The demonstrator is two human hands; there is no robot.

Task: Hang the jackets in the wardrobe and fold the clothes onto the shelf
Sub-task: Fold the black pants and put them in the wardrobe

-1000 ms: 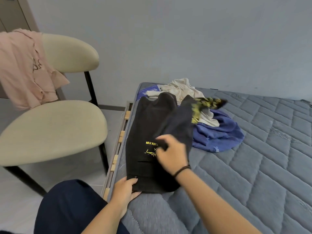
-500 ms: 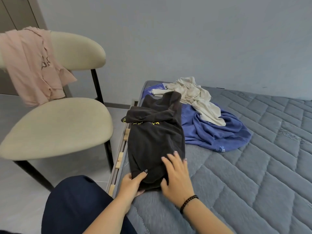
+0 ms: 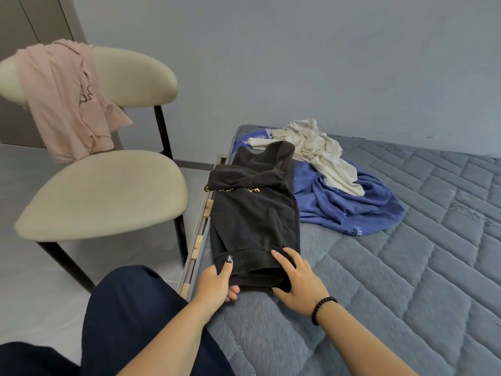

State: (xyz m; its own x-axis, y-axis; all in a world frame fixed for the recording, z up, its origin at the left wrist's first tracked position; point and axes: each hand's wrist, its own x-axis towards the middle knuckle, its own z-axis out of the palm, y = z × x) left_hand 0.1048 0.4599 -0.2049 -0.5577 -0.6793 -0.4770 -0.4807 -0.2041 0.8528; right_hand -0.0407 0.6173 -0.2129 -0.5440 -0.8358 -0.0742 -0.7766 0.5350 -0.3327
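The left hand (image 3: 217, 280) has its fingers tucked under the hem of the black garment (image 3: 254, 213), so only the thumb and one fingertip show. The yellow print on that garment is folded into a crease and cannot be read. The blue garment (image 3: 349, 204) lies partly under the black one and under the beige garment (image 3: 320, 153). The mattress (image 3: 406, 267) runs off the right and bottom edges. The pink garment (image 3: 65, 104) covers part of the chair (image 3: 108, 191) back, and its dark motif is too small to make out.
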